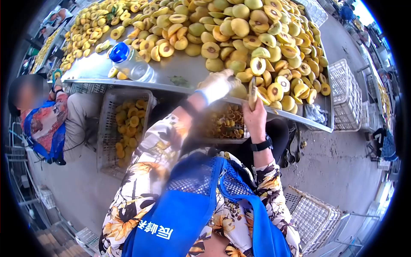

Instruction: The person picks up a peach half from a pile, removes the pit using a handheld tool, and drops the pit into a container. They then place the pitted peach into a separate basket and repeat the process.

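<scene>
My left hand (216,87), in a whitish glove, reaches to the table's front edge. It is smeared by motion; a yellow fruit (239,91) is close to its fingertips, and whether they grip it I cannot make out. My bare right hand (255,118) is closed around the light wooden handle of a slim tool (252,95), pointing up, with a dark narrow tip. Beyond both hands lies a big heap of halved yellow peaches (239,26), several with brown stones or hollows showing, on the metal table (171,70).
A clear bottle with a blue lid (132,64) leans on the table. Below are a crate of peach halves (101,141) and a crate of smaller brownish pieces (233,140). Plastic crates (346,94) stand at right. Another person (47,115) sits at left.
</scene>
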Demonstrator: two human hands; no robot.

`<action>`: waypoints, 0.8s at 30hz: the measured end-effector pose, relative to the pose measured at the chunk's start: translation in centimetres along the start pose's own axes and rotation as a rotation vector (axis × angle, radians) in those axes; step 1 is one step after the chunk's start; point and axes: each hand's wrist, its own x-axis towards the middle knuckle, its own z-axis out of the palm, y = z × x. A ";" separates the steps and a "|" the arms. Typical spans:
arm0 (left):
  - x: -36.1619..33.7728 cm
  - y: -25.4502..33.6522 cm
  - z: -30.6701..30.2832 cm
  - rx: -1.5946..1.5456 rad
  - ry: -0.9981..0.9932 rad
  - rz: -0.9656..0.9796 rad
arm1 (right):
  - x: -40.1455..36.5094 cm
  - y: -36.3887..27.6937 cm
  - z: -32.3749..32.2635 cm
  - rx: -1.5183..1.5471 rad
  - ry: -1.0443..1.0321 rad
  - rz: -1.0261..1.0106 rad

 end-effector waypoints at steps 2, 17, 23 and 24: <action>0.3 4.0 -0.9 0.146 -0.127 -0.075 | -1.2 1.3 -1.3 0.021 0.031 0.104; -3.5 5.1 -2.7 -1.508 0.011 -0.327 | -4.0 3.1 -3.1 0.198 -0.079 0.301; -8.2 4.0 -3.7 -1.643 -0.009 -0.205 | -2.5 -1.7 -1.5 0.373 -0.117 0.108; -8.7 3.9 -2.9 -1.482 0.093 -0.107 | -2.5 -2.4 -1.4 0.414 -0.132 0.109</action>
